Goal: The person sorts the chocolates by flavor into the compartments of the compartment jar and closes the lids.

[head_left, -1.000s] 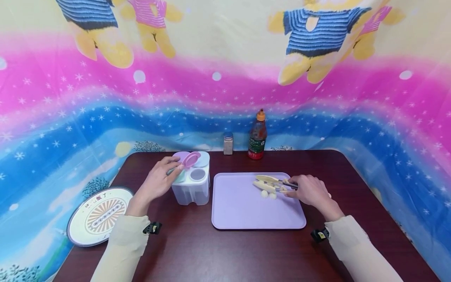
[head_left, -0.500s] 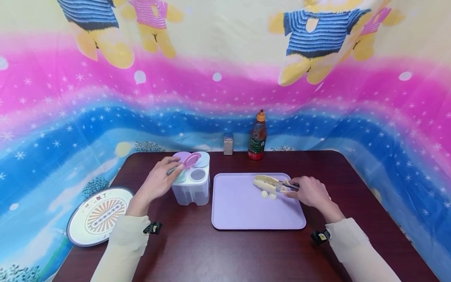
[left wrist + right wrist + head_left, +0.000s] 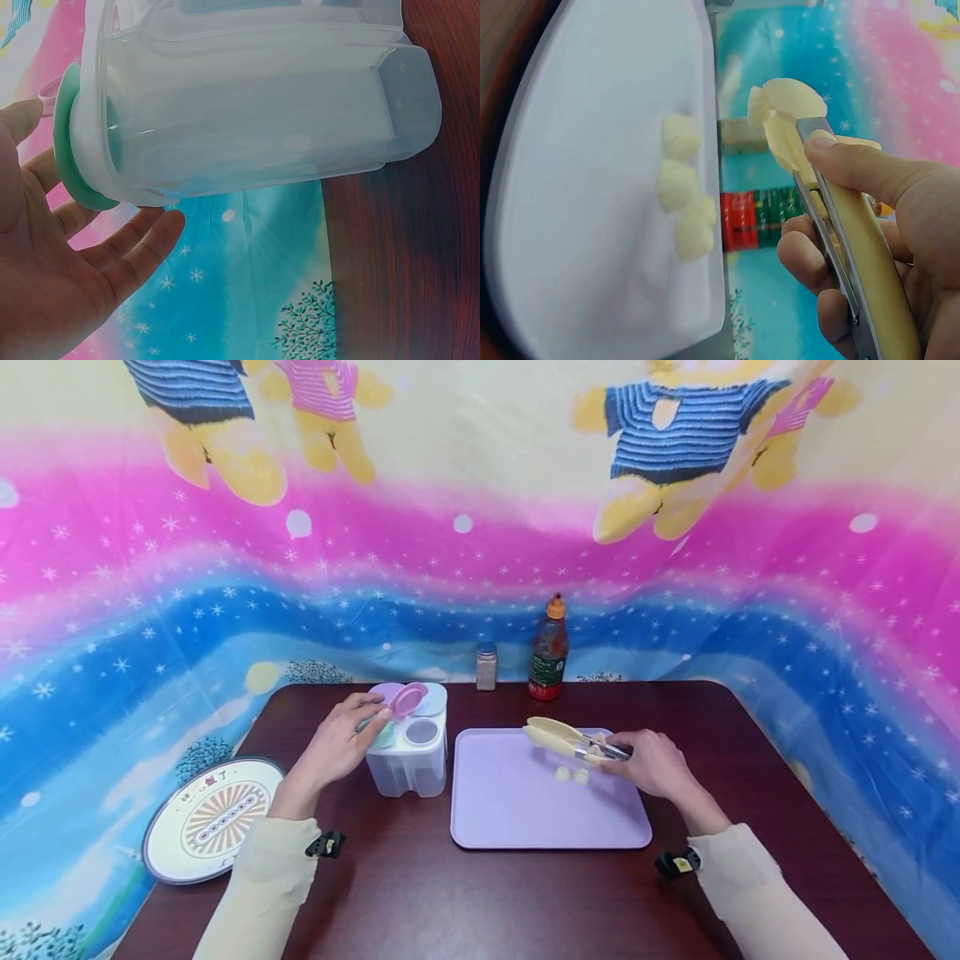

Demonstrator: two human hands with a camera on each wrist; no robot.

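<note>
Right wrist, unlike left, shows tongs (image 3: pixel 859 225)

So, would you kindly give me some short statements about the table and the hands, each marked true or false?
1. The right hand holds the tongs. True.
2. The pale balls lie on the plate. False: the pale balls lie on the tray.
3. The pink lid is tilted up near the left hand. True.
4. The orange-capped bottle stands on the tray. False: the orange-capped bottle stands on the table, behind the tray.
5. Every compartment of the container is covered. False: one compartment of the container is open.
6. The tray is light purple. True.
</note>
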